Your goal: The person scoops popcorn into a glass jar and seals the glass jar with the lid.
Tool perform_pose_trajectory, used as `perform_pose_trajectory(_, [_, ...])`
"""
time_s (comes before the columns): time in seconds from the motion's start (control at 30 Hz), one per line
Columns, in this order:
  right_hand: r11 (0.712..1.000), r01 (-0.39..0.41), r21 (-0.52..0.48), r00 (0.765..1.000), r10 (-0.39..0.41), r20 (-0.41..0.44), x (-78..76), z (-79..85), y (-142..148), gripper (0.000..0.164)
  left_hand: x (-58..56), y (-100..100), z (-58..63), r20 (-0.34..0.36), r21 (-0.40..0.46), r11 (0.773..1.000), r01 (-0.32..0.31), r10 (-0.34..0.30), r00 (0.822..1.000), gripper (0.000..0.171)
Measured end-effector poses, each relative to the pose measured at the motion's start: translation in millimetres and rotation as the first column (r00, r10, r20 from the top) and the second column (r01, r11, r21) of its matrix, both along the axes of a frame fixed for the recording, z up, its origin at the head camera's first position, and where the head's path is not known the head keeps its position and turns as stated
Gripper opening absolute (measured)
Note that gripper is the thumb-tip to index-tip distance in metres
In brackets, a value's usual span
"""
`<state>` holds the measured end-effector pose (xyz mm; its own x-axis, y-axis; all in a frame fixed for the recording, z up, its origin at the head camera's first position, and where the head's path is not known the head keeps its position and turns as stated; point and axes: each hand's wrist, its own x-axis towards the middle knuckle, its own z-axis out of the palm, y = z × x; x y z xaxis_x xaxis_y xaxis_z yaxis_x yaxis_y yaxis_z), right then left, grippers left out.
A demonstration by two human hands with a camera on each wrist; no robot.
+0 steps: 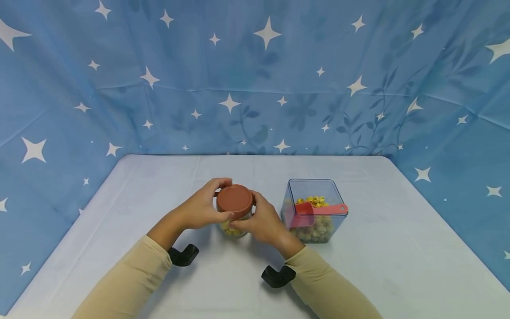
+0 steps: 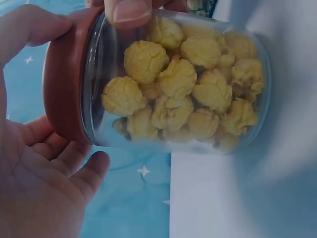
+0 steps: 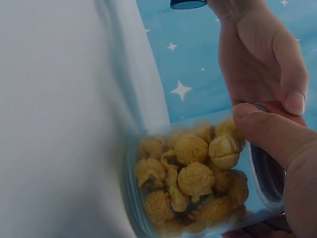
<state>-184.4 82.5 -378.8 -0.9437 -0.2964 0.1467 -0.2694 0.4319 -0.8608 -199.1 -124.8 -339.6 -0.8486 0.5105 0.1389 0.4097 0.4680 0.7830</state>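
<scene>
A clear jar (image 2: 178, 94) of popcorn stands upright on the table, its reddish-brown lid (image 1: 235, 200) on top. My left hand (image 1: 204, 204) holds the lid, thumb on the near side and fingers around the far left side; the left wrist view has the thumb against the lid's edge. My right hand (image 1: 266, 220) grips the jar just below the lid, its thumb pressed on the glass in the right wrist view. Popcorn (image 3: 195, 178) fills much of the jar. The right hand's fingers are partly hidden behind the jar.
To the right of the jar stands a clear square container (image 1: 334, 228) with popcorn, a pink scoop (image 1: 324, 210) resting in it with its handle over the rim. A white cloth covers the table (image 1: 398, 248). Behind hangs a blue star-patterned curtain (image 1: 223, 62).
</scene>
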Motion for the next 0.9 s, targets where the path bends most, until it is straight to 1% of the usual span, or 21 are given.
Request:
perform_pose_trajectory(0.07, [1.0, -0.001, -0.001, 1.0, 0.001, -0.002, 0.0, -0.4, -0.4, 0.091, 1.7, 1.6, -2.5, 0.001, 0.009, 0.999, -0.034, 0.034, 0.999, 0.087])
perform_pose_trajectory(0.13, [1.0, -0.001, 0.0, 1.0, 0.001, -0.006, 0.1, -1.0, -0.3, 0.09, 3.9, 6.3, -5.8, -0.008, 0.013, 0.994, -0.104, 0.104, 0.995, 0.094])
perform_pose_trajectory(0.2, [1.0, 0.002, 0.005, 1.0, -0.002, -0.011, 0.1, -1.4, -0.3, 0.089, 6.4, 13.0, -9.5, -0.01, 0.018, 0.982, -0.185, 0.186, 0.983, 0.101])
perform_pose_trajectory(0.27, [1.0, 0.001, 0.004, 1.0, -0.001, -0.007, 0.1, -1.5, -0.1, 0.088, 8.6, 20.1, -13.1, -0.006, 0.02, 0.966, -0.257, 0.257, 0.966, 0.105])
perform_pose_trajectory(0.3, [1.0, 0.003, 0.003, 1.0, -0.003, -0.004, 0.2, -1.3, -0.1, 0.088, 9.6, 23.1, -14.2, 0.001, 0.03, 0.96, -0.278, 0.278, 0.961, 0.104])
perform_pose_trajectory(0.37, [1.0, 0.008, 0.003, 1.0, -0.008, 0.002, 0.4, -0.9, -0.4, 0.088, 10.6, 26.6, -16.6, 0.004, 0.055, 0.954, -0.294, 0.294, 0.956, 0.101])
perform_pose_trajectory(0.47, [1.0, 0.018, 0.008, 1.0, -0.018, 0.004, 0.4, -0.5, -0.7, 0.09, 10.8, 26.5, -18.5, -0.003, 0.078, 0.957, -0.281, 0.282, 0.959, 0.095])
perform_pose_trajectory(0.53, [1.0, 0.024, 0.012, 1.0, -0.024, 0.004, 0.5, -0.1, -1.1, 0.091, 9.4, 23.4, -19.2, -0.016, 0.071, 0.966, -0.25, 0.252, 0.968, 0.091])
perform_pose_trajectory(0.6, [1.0, 0.022, 0.01, 1.0, -0.023, 0.005, 0.8, 0.3, -1.2, 0.091, 7.2, 19.4, -18.8, -0.014, 0.058, 0.976, -0.211, 0.213, 0.977, 0.09])
perform_pose_trajectory(0.7, [1.0, 0.018, 0.008, 1.0, -0.018, 0.014, 0.6, 0.3, -1.3, 0.09, 2.7, 13.4, -17.3, 0.01, 0.049, 0.988, -0.143, 0.143, 0.99, 0.088])
perform_pose_trajectory(0.77, [1.0, 0.013, 0.007, 1.0, -0.013, 0.016, -0.3, -0.2, -1.2, 0.09, 0.1, 10.3, -15.3, 0.031, 0.056, 0.993, -0.101, 0.099, 0.995, 0.087])
perform_pose_trajectory(0.83, [1.0, 0.012, 0.006, 1.0, -0.012, 0.018, -1.4, -0.6, -1.1, 0.09, -1.7, 8.4, -14.2, 0.048, 0.066, 0.995, -0.074, 0.071, 0.996, 0.085])
perform_pose_trajectory(0.9, [1.0, 0.012, 0.006, 1.0, -0.012, 0.02, -2.3, -0.8, -1.0, 0.09, -1.8, 8.7, -14.4, 0.052, 0.081, 0.994, -0.069, 0.065, 0.997, 0.085])
